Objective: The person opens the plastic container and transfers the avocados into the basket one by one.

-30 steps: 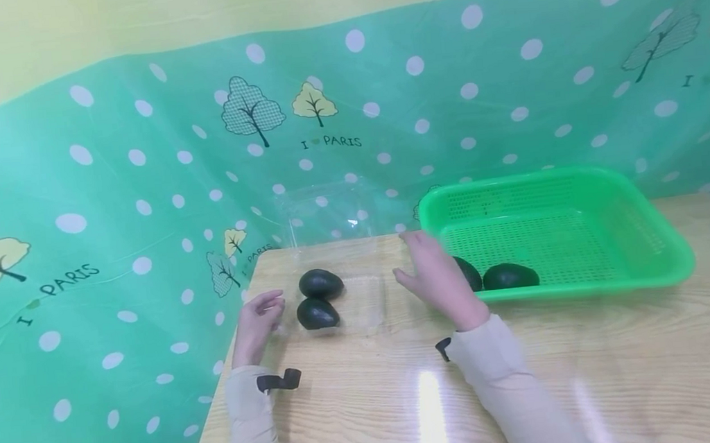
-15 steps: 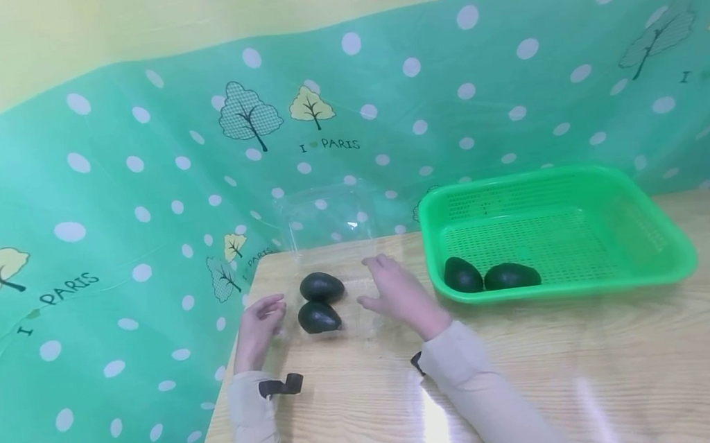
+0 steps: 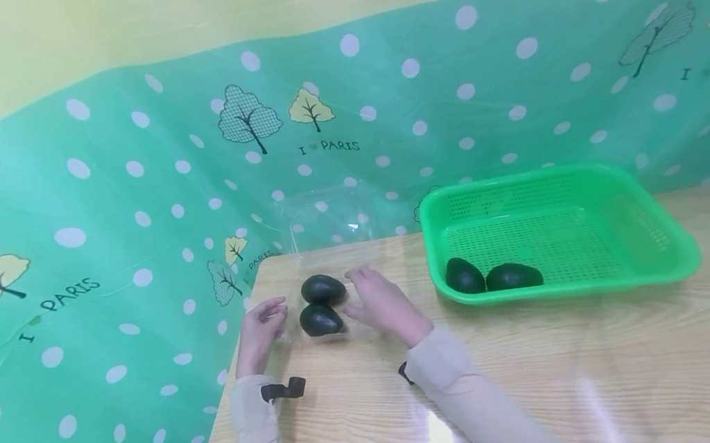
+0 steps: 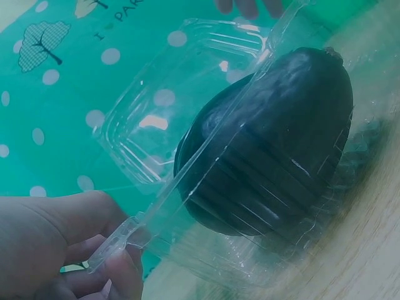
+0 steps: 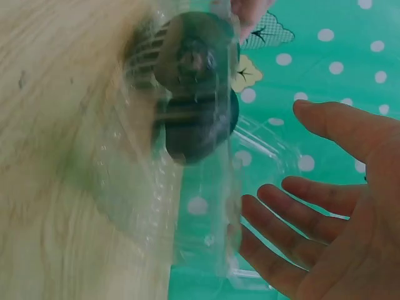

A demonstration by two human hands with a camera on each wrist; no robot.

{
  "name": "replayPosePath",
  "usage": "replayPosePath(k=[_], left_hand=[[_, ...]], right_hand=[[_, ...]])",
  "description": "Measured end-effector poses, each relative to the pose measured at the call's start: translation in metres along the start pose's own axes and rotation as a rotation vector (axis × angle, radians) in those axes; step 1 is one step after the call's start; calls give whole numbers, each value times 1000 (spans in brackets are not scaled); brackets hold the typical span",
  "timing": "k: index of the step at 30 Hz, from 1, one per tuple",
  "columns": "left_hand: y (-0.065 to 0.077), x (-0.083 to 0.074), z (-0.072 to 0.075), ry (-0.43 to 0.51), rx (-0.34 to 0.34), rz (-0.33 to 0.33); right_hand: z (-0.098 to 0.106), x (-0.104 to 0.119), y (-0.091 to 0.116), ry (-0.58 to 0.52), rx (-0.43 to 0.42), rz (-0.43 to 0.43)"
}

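Observation:
Two dark avocados, the far one (image 3: pixel 323 289) and the near one (image 3: pixel 321 320), lie side by side in a clear plastic clamshell container (image 4: pixel 187 259). Its hinged lid (image 3: pixel 329 216) stands raised at the back. My left hand (image 3: pixel 259 332) pinches the container's left rim between thumb and fingers, as the left wrist view shows. On the other side, my right hand (image 3: pixel 385 306) is over the container's right part, fingers spread and holding nothing. In the right wrist view its fingertips (image 5: pixel 250 206) are close by the rim, with the avocados further off.
A green plastic basket (image 3: pixel 586 291) stands at the right with two more avocados, one in its near left corner (image 3: pixel 464 276) and one beside it (image 3: pixel 514 276). A dotted green cloth (image 3: pixel 147 279) hangs behind and left of the wooden table (image 3: pixel 529 368).
My right hand has moved left, from beside the basket to over the container's right part. The left hand stays at the container's left rim.

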State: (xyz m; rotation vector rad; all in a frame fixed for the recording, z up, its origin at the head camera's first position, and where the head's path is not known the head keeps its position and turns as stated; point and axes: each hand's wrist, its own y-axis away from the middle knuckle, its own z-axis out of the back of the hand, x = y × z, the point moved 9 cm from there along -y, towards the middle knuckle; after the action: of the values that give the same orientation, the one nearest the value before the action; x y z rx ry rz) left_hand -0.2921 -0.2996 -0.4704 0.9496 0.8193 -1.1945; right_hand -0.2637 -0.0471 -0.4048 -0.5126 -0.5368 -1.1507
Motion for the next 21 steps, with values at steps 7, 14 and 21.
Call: replayPosePath(k=[7, 14, 21], left_hand=[[1, 1, 0, -1, -6, -2], [1, 1, 0, 10, -6, -4], [1, 0, 0, -4, -3, 2]], right_hand=[[-16, 5, -5, -3, 23, 1], [-36, 9, -10, 24, 48, 10], [-49, 21, -14, 51, 38, 45]])
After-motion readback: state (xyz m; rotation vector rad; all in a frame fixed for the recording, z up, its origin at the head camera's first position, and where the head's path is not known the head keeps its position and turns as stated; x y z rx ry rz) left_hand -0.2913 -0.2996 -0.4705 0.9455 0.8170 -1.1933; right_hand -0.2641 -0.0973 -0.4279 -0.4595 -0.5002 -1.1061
